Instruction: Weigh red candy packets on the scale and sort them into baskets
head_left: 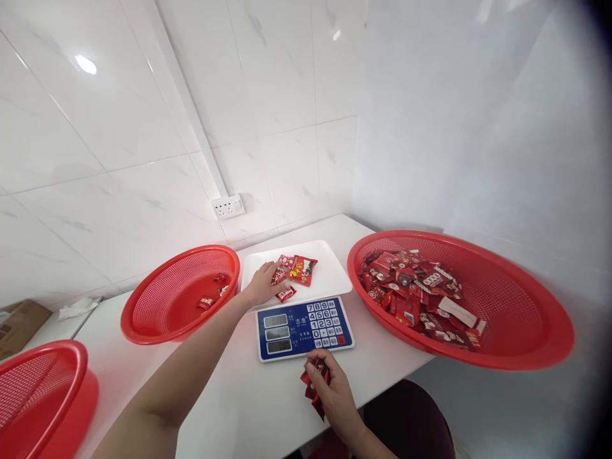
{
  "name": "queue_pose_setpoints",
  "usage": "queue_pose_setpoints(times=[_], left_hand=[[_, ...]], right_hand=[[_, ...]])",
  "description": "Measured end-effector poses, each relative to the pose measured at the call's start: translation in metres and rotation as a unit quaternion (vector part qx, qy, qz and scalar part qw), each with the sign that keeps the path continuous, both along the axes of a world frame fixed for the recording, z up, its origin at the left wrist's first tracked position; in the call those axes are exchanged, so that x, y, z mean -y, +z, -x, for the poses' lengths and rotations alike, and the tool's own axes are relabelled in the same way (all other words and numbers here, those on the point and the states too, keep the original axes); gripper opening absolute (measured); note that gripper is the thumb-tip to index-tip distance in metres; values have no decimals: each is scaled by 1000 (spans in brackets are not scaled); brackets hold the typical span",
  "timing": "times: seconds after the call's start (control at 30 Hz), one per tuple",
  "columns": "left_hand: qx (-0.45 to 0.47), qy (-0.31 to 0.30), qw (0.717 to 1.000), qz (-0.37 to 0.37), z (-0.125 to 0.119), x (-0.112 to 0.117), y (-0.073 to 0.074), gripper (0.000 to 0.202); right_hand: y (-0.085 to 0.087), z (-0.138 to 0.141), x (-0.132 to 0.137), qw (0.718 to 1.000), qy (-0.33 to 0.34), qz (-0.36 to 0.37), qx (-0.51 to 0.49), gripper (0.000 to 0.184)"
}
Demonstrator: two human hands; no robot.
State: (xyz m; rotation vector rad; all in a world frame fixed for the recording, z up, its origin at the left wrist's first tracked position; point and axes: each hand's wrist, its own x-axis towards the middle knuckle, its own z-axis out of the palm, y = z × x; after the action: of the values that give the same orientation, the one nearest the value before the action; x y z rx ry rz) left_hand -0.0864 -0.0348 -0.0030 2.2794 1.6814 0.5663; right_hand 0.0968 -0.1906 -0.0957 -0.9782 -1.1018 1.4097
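My left hand [262,284] reaches over the white pan of a digital scale [306,328]. Its fingers are stretched out and touch small red snack packets [302,270] that lie in the pan. Part of those packets is hidden under the fingers. In front of the scale's number keys, my right hand [335,389] is closed around several red snack packets [315,382], held just above the table edge. The scale has a blue panel with three small displays, whose figures are too faint to read fully.
On the right, a large red basket [516,299] holds a heap of red packets. A second red basket [157,319], left of the scale, has a few packets inside. Another red basket [71,363] stands at the lower left, near a cardboard box [23,325]. A tiled wall closes off the back.
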Motion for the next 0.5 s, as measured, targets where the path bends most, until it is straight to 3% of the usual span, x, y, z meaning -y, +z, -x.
queue_pose_setpoints(times=[0.17, 0.33, 0.5], left_hand=[[-43, 7, 999, 21, -15, -7, -5, 65], [-60, 24, 998, 19, -29, -13, 0, 67], [-72, -47, 995, 43, -30, -12, 6, 77]], right_hand=[[-5, 2, -1, 1000, 1, -2, -13, 35], [-8, 4, 0, 1000, -4, -6, -7, 35], [-8, 3, 0, 1000, 3, -3, -2, 34]])
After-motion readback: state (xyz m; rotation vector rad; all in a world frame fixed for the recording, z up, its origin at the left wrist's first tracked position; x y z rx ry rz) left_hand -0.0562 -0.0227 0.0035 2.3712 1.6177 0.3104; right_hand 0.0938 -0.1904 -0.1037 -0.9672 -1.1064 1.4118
